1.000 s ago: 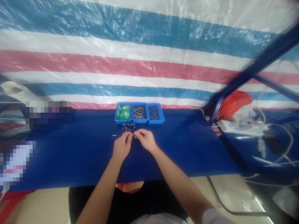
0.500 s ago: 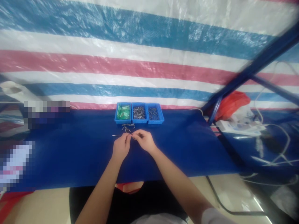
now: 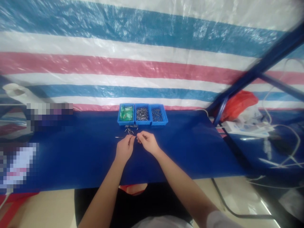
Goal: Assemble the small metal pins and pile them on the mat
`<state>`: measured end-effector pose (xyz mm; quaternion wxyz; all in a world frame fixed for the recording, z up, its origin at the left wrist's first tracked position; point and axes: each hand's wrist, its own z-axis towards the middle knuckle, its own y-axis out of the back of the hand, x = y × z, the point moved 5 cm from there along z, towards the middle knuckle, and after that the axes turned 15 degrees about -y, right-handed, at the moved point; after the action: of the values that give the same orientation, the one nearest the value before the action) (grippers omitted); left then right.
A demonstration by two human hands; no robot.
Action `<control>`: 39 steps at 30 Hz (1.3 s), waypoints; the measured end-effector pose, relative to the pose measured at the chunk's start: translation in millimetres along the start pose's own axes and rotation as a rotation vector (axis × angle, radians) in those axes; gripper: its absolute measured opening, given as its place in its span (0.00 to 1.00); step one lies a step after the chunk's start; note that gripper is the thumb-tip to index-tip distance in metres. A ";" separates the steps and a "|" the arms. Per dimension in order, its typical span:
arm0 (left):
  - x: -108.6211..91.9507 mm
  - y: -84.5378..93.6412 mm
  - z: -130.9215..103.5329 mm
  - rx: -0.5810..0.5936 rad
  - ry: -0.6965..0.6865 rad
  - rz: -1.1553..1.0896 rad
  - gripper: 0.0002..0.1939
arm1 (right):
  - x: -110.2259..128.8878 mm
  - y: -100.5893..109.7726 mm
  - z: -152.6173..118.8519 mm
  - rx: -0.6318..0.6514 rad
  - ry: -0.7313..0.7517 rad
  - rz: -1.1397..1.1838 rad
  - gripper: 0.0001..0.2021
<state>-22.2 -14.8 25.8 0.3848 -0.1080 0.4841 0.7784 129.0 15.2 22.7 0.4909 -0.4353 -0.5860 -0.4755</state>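
Note:
My left hand (image 3: pixel 124 147) is closed in a pinch above the blue table (image 3: pixel 78 152). A thin metal rod (image 3: pixel 118 137) shows left of its fingers; whether it is held or lies on the table, I cannot tell. Close by on the right, my right hand (image 3: pixel 148 142) also pinches, its thumb and forefinger pressed together. What sits in either pinch is too small to name. Just beyond the fingers lies a loose group of small slim metal pieces (image 3: pixel 129 130). Behind them, a blue bin (image 3: pixel 143 123) is filled with similar metal pieces.
Beside that bin stand a left bin (image 3: pixel 126 123) with green plastic packets (image 3: pixel 126 113) and a right bin (image 3: pixel 159 123) with slim metal parts. Striped sheeting (image 3: pixel 142 76) hangs behind. A blue metal frame (image 3: pixel 239 82), red bag (image 3: pixel 241 104) and white cables are at right.
My right fingertips have drawn slightly away from the left ones, leaving a small gap. The whole view has shifted a little; the bins and loose pieces look unchanged.

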 end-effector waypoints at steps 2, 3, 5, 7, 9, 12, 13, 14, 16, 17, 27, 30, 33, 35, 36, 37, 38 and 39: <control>0.3 1.0 0.2 -0.010 0.010 0.008 0.17 | -0.6 0.2 0.2 -0.006 -0.010 0.035 0.22; 0.3 1.1 0.4 -0.011 0.011 0.011 0.17 | -0.8 0.7 0.2 -0.012 -0.013 0.047 0.21; 0.6 0.9 0.6 -0.007 0.012 0.013 0.17 | -1.2 2.2 0.6 -0.030 -0.018 0.064 0.20; 0.9 0.4 0.5 -0.002 0.013 0.010 0.17 | -2.2 3.1 1.7 -0.035 -0.035 0.086 0.20; 0.9 0.0 0.4 0.001 0.014 0.006 0.17 | -4.1 2.9 3.5 -0.023 -0.065 0.131 0.20; 0.3 0.0 0.2 0.000 0.010 0.008 0.17 | -7.6 2.5 6.6 -0.005 -0.120 0.242 0.20; 0.2 0.0 0.1 0.002 0.010 0.010 0.17 | -8.4 2.8 7.3 -0.004 -0.135 0.280 0.20; 0.2 0.0 -0.1 0.006 0.012 0.011 0.17 | -9.1 3.1 7.8 -0.003 -0.149 0.315 0.19; 0.6 -0.2 -0.5 0.015 0.023 0.014 0.17 | -9.7 4.0 8.2 0.004 -0.171 0.377 0.19; 0.8 -0.2 -0.7 0.019 0.027 0.015 0.17 | -9.7 4.3 8.2 0.012 -0.180 0.402 0.18; -2.0 -1.7 -0.9 0.026 -0.010 0.032 0.16 | -16.1 2.0 8.7 0.075 -0.190 0.516 0.16; -2.5 -2.4 -1.2 0.027 -0.025 0.049 0.17 | -19.8 0.6 9.4 0.098 -0.192 0.540 0.15; -1.5 -2.1 -1.9 0.013 -0.013 0.041 0.17 | -20.8 1.2 10.1 0.089 -0.194 0.566 0.14; -1.3 -1.8 -2.4 0.008 -0.014 0.033 0.17 | -19.6 4.6 11.1 0.045 -0.178 0.606 0.13; -1.3 -1.6 -2.6 0.005 -0.016 0.031 0.17 | -18.7 7.4 11.8 0.013 -0.163 0.630 0.13; -1.4 -1.4 -2.7 0.004 -0.018 0.031 0.17 | -17.6 10.4 12.5 -0.020 -0.145 0.653 0.12; -1.6 -1.2 -2.8 0.002 -0.020 0.031 0.17 | -16.4 13.3 13.2 -0.047 -0.127 0.668 0.13; -1.9 -1.1 -2.7 0.001 -0.023 0.031 0.17 | -15.2 15.6 13.8 -0.062 -0.109 0.673 0.17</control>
<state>-20.7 -17.7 24.8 0.3784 -0.0915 0.4817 0.7851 144.1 30.8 8.7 0.5747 -0.6438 -0.4202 -0.2806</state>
